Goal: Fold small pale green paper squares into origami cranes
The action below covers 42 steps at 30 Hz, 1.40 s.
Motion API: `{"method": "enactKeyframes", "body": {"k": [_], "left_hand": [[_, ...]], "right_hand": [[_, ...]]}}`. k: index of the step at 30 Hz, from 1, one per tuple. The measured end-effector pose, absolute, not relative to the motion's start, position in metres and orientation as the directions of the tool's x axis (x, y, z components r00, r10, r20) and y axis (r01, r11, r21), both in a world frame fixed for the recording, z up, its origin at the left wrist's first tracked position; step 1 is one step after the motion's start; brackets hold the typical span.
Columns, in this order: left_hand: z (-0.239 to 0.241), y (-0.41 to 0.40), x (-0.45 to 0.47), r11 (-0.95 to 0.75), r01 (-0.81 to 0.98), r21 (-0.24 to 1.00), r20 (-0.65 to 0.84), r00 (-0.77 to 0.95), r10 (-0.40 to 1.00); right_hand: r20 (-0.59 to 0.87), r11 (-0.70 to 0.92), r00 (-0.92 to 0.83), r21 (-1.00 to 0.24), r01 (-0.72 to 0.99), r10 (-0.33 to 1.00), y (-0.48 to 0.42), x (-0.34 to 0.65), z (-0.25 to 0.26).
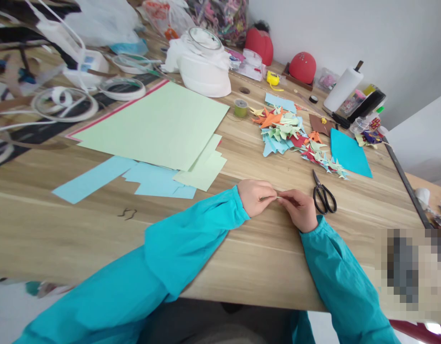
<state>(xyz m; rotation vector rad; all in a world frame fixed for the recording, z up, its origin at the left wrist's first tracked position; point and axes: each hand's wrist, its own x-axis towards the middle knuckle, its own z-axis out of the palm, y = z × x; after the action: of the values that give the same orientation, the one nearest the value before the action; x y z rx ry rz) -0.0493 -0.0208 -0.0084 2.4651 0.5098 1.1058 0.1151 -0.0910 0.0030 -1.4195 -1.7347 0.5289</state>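
Observation:
My left hand (255,197) and my right hand (299,209) rest together on the wooden table (98,229), both in teal sleeves. Their fingers pinch a small pale piece of paper (274,196) between them; most of it is hidden by the fingers. Black scissors (324,195) lie just right of my right hand. A pile of small folded paper shapes (292,136) in several colours lies beyond the hands.
A large light green sheet (155,124) and light blue paper pieces (134,179) lie to the left. A blue sheet (349,153) lies at right. Tape rolls (122,88), a white container (204,67), a paper towel roll (344,88) and red cushions (302,67) crowd the far side.

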Motion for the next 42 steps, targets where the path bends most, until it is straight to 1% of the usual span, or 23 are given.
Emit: {"method": "enactKeyframes", "body": {"k": [6,15,18,21,27,38,42], "left_hand": [[-0.0106,-0.0211,-0.0487,-0.860,0.168,0.482,0.630,0.616,0.473],[-0.0077,-0.0229,-0.0499,-0.853,0.174,0.492,0.598,0.644,0.477],[-0.0050,-0.0249,-0.0501,-0.846,0.177,0.502,0.593,0.642,0.486],[-0.0034,-0.0258,-0.0501,-0.841,0.180,0.511,0.584,0.645,0.493],[-0.0035,-0.0245,-0.0505,-0.832,0.186,0.523,0.593,0.621,0.512],[-0.0032,-0.0252,-0.0510,-0.831,0.195,0.521,0.569,0.647,0.508],[-0.0030,-0.0249,-0.0509,-0.834,0.186,0.519,0.585,0.635,0.505]], "right_hand": [[0.339,0.321,-0.089,-0.730,0.604,0.937,-0.0907,0.1148,0.0023],[0.365,0.342,-0.093,-0.714,0.611,0.926,-0.0913,0.1126,0.0058],[0.360,0.349,-0.104,-0.728,0.590,0.927,-0.0914,0.1128,0.0056],[0.342,0.330,-0.091,-0.748,0.575,0.935,-0.0915,0.1128,0.0048],[0.309,0.252,-0.002,-0.773,0.582,0.951,-0.0916,0.1126,0.0022],[0.324,0.288,-0.052,-0.744,0.603,0.945,-0.0914,0.1125,0.0063],[0.300,0.251,-0.014,-0.771,0.584,0.954,-0.0917,0.1126,0.0025]]}}
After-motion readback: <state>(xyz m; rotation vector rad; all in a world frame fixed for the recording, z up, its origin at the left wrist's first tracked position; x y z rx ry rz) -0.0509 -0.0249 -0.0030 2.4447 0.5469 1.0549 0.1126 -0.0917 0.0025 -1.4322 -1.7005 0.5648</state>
